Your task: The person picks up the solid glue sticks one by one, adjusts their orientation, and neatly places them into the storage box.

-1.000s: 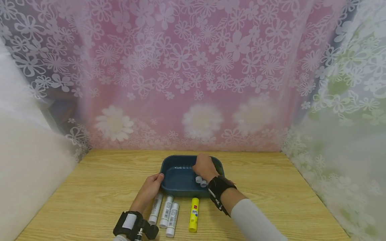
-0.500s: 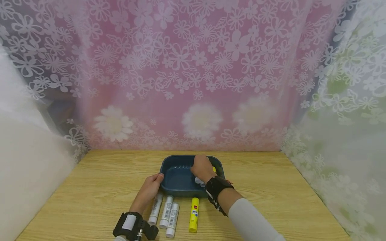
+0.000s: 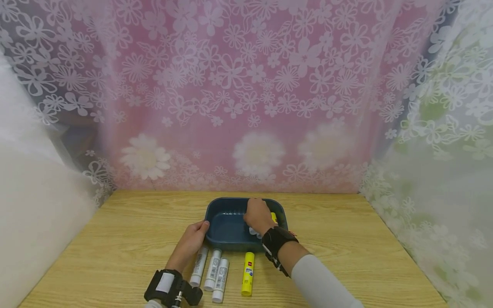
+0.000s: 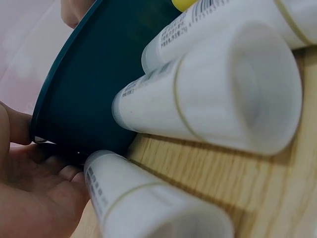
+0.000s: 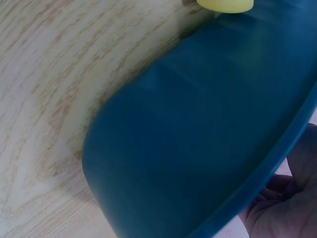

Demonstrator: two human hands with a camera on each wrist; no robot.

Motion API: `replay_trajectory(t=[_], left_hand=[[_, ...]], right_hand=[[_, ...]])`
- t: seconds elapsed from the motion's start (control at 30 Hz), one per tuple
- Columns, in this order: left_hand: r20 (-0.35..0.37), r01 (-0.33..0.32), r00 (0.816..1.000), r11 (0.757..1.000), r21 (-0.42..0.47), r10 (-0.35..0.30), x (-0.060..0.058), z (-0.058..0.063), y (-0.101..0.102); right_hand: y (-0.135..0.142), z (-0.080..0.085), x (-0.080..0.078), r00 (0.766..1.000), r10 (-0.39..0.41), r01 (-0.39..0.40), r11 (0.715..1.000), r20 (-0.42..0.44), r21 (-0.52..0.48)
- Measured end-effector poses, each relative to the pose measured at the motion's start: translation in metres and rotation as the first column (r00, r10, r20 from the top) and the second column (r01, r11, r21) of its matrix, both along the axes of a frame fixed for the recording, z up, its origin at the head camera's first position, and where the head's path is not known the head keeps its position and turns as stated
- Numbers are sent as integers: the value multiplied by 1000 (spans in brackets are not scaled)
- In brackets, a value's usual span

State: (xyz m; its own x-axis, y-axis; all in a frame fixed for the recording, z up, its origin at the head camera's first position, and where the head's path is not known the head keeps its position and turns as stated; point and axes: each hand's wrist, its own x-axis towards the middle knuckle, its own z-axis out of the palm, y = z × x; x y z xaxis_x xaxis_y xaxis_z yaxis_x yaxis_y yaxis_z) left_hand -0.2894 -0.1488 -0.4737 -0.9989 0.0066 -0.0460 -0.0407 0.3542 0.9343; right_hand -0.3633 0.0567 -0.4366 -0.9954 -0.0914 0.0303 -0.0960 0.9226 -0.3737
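In the lower centre of the head view, 1 dark blue tray (image 3: 225, 233) stands on the wooden table (image 3: 331, 244). The left hand (image 3: 194, 238) grips its left side, thumb on the rim. The right hand (image 3: 259, 215) is over the right part of the tray; its fingers are hidden, so I cannot tell if they hold something. Near it show 2 white ends (image 3: 252, 231) and 1 yellow piece (image 3: 274, 217). At the bottom lie 3 white tubes (image 3: 220, 281) and, right of them, 1 yellow tube (image 3: 247, 274).

Blue dish (image 3: 227, 229), upright, white tubes (image 3: 252, 231), yellow piece (image 3: 274, 217), probably a tube, inside
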Motion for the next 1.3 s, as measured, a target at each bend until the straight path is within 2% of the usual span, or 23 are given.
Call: replay_trajectory(t=[0.43, 0.83, 1.1, 1.3], left_hand=[[-9, -2, 1000, 1000, 7, 3, 0, -1, 0], [1, -5, 1000, 1000, 8, 5, 0, 0, 1], [-1, 0, 1000, 1000, 9, 0, 2, 0, 0], [-10, 13, 1000, 1000, 24, -13, 2, 1, -1]], right_hand=[[-2, -1, 0, 1000, -3, 3, 1000, 25, 20], [-1, -4, 9, 994, 90, -90, 996, -58, 17], [-2, -6, 9, 996, 75, -75, 997, -49, -6], [-3, -6, 7, 998, 51, -51, 998, -31, 23]])
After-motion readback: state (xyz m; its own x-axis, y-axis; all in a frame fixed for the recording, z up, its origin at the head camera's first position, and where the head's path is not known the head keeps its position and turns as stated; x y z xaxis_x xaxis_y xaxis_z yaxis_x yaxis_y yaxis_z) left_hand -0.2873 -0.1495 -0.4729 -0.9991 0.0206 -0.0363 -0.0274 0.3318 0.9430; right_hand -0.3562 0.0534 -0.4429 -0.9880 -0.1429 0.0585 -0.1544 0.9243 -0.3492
